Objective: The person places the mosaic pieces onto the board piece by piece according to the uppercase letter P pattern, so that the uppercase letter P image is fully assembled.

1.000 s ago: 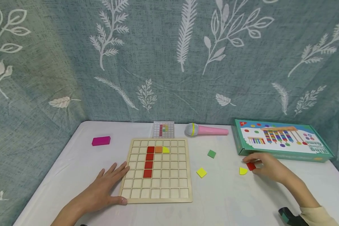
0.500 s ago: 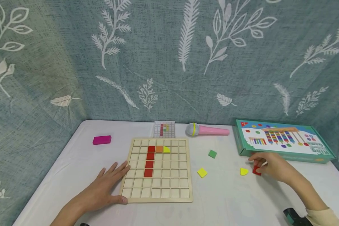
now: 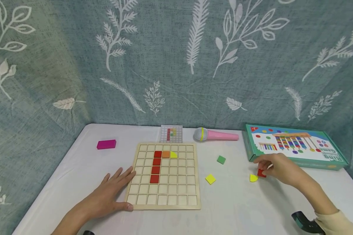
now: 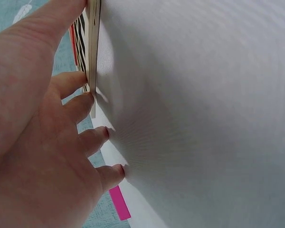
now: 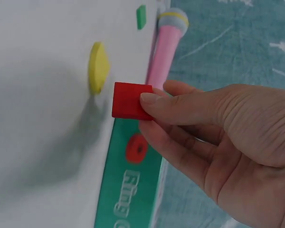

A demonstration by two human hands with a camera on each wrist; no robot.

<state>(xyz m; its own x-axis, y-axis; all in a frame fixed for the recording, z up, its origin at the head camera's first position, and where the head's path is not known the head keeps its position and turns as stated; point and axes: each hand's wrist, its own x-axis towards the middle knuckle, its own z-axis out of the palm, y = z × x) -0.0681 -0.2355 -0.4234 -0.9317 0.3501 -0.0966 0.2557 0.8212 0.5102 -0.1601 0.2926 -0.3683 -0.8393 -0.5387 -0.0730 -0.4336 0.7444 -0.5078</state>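
Note:
My right hand (image 3: 282, 169) pinches a red square tile (image 5: 129, 100) between thumb and fingers, in front of the game box. Just left of it lies a yellow rounded tile (image 3: 253, 178). With fingers spread, my left hand (image 3: 106, 195) rests on the table at the left edge of a wooden grid board (image 3: 176, 207), its thumb at the near left corner. Set in the board is a column of several red tiles (image 3: 156, 169). Beside the top one sit an orange tile (image 3: 166, 154) and a yellow rounded tile (image 3: 173, 154).
A yellow square tile (image 3: 210, 179) and a green tile (image 3: 221, 159) lie right of the board. Behind stand a printed pattern card (image 3: 171, 134), a pink toy microphone (image 3: 217, 134) and a green-edged game box (image 3: 297, 147). A magenta block (image 3: 106, 144) is at back left.
My right hand shifted right with the red tile, then came back left and up, lifting it from the table. The left hand stays in place beside the board.

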